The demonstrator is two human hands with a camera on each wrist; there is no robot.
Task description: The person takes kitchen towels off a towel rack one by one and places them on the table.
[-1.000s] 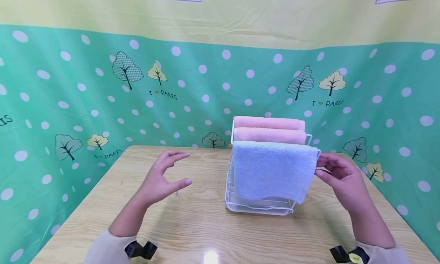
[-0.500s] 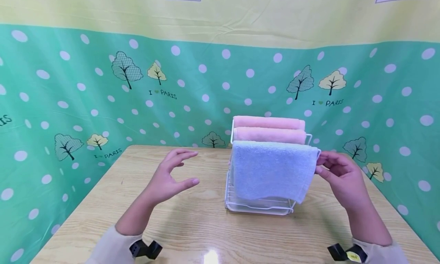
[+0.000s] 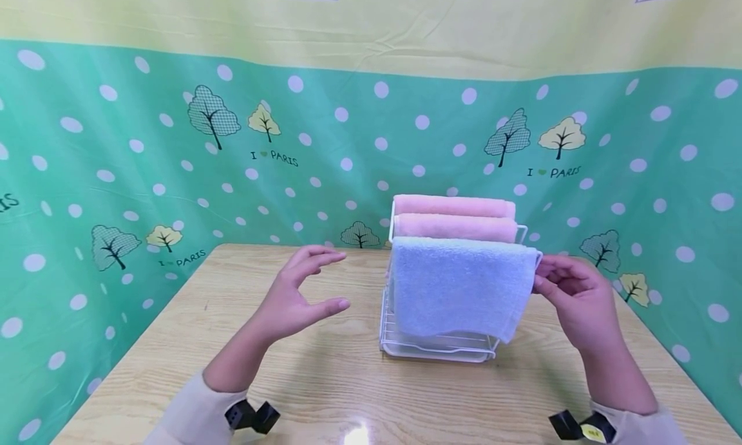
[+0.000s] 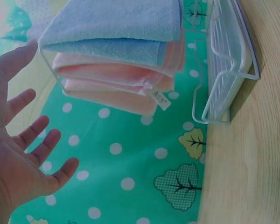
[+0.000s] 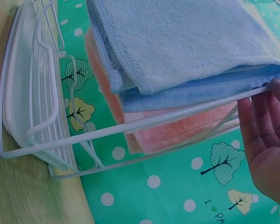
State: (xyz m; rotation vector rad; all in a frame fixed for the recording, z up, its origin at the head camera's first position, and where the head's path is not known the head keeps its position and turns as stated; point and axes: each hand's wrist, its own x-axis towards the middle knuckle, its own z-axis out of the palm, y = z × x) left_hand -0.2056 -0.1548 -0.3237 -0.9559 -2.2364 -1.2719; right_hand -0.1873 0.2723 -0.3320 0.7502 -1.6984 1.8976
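A blue towel [image 3: 464,287] hangs over the front bar of a white wire rack [image 3: 440,348], which has a white tray at its base. Behind it, two pink towels [image 3: 455,227] hang over the farther bars. My right hand [image 3: 582,303] is at the rack's upper right side, next to the blue towel's edge. In the right wrist view, the thumb and fingertips of that hand [image 5: 268,135] pinch the side wire close to the towel. My left hand [image 3: 298,297] hovers left of the rack, thumb and fingers spread, holding nothing. A white tag [image 4: 159,99] shows on a pink towel.
The rack stands on a wood-grain table [image 3: 324,380], toward the right of its middle. A green and yellow curtain [image 3: 324,142] with dots and trees hangs behind the table and along both sides. Each wrist carries a small black camera mount [image 3: 252,416].
My left hand has moved right, closer to the rack. My right thumb has risen slightly toward the fingers at the rack's side. The rack and towels stay in place.
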